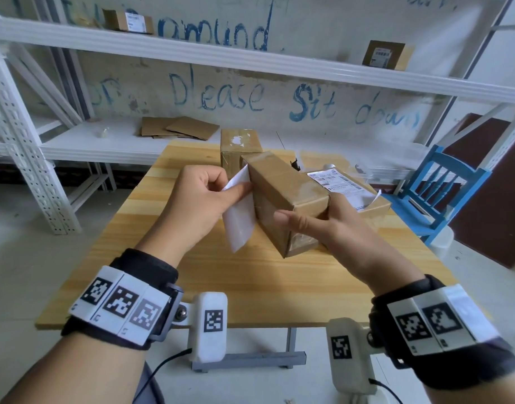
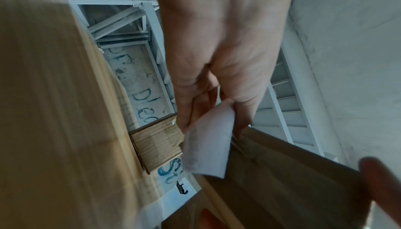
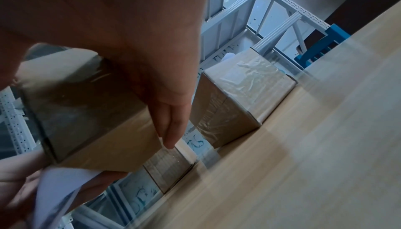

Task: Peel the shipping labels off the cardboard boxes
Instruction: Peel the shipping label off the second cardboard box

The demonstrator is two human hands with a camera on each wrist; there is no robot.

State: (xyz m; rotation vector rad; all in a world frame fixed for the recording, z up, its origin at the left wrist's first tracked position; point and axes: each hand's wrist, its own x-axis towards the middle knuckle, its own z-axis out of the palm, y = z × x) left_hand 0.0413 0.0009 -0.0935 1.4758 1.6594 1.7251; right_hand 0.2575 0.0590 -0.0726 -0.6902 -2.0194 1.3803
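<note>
Two boxes [image 1: 241, 148] [image 1: 349, 188] behind, blue chair [image 1: 442, 188] right

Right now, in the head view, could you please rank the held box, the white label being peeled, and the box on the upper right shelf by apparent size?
1. Held box, largest.
2. White label, pinched by the left hand.
3. Shelf box, smallest, though it sits much farther from the camera, so true size is unsure.

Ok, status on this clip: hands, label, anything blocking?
Left hand pinching white label, mostly lifted off held box. Right hand gripping that box above table. Labelled box behind, nothing blocking.
</note>
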